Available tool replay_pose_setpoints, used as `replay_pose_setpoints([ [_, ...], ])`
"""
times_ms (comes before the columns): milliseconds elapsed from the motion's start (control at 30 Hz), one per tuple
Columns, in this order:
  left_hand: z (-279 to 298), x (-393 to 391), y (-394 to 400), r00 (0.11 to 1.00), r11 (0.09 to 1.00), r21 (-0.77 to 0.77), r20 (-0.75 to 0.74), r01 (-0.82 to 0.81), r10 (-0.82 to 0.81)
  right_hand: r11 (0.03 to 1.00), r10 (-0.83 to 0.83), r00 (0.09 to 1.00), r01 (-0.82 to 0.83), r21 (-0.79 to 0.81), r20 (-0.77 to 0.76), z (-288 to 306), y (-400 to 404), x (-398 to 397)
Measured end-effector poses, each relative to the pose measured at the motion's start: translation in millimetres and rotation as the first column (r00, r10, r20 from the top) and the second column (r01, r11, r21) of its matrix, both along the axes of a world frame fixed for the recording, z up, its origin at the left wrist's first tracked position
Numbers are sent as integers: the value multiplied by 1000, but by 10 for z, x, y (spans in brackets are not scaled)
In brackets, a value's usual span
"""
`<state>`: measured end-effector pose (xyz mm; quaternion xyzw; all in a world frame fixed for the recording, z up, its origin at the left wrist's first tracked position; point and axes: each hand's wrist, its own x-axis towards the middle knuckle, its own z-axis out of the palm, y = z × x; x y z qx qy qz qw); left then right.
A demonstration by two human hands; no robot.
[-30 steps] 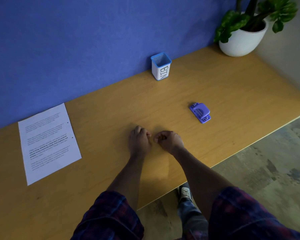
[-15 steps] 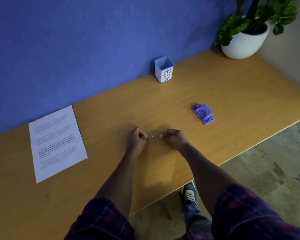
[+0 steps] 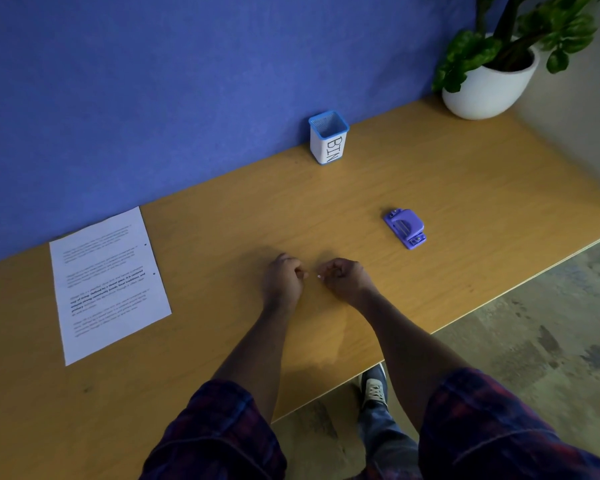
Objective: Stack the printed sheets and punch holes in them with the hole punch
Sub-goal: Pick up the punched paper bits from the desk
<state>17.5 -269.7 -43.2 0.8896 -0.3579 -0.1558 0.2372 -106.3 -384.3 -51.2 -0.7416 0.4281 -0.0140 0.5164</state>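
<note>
The printed sheets [image 3: 108,284] lie in a stack at the left of the wooden desk [image 3: 465,188], with two small punched holes along their right edge. The purple hole punch [image 3: 405,228] sits to the right, apart from both hands. My left hand [image 3: 283,280] and my right hand [image 3: 345,278] rest on the desk in the middle, both with fingers curled shut. A tiny white paper dot [image 3: 318,276] lies at my right hand's fingertips, between the two hands. Whether it is pinched I cannot tell.
A small white cup with a blue rim, marked BIN [image 3: 328,138], stands against the blue wall. A potted plant [image 3: 489,81] occupies the far right corner. The desk's front edge runs diagonally just right of my right forearm, with floor beyond.
My two hands, touching a second ago, have drawn slightly apart. A small white dot has appeared between them and now sits by my right fingertips.
</note>
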Motion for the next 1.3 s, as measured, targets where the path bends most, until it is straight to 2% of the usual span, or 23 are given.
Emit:
replay_pose_setpoints([
  [300, -77, -64, -15, 971, 969, 234, 203, 78, -127, 992, 43, 997, -49, -113, -58, -9, 27, 6],
  [500, -85, -82, -42, 936, 929, 342, 262, 138, -236, 986, 91, 992, -102, -131, -86, 9, 8, 35],
  [567, -63, -36, -34, 952, 938, 308, 206, 157, -227, 985, 97, 991, -110, -136, -97, -20, 10, 28],
  [767, -50, 112, 85, 996, 997, -12, -53, 71, -71, 1000, 18, 1000, -18, -17, 9, -69, -11, -18],
  [900, -15, 72, 125, 992, 996, -76, -108, 54, -62, 1000, 16, 1000, -17, 22, 21, -42, -35, -8],
  [1000, -19, 48, 124, 994, 994, -52, -49, 95, -97, 998, 16, 1000, -17, 56, 26, -49, -53, -20],
  [1167, 86, -12, 74, 966, 971, 136, 145, 197, -216, 998, 21, 998, -24, 57, 56, -56, -53, -28],
  [1300, 108, -17, 33, 940, 950, 223, 212, 220, -267, 998, 22, 997, -25, 50, 69, -25, -59, -39],
])
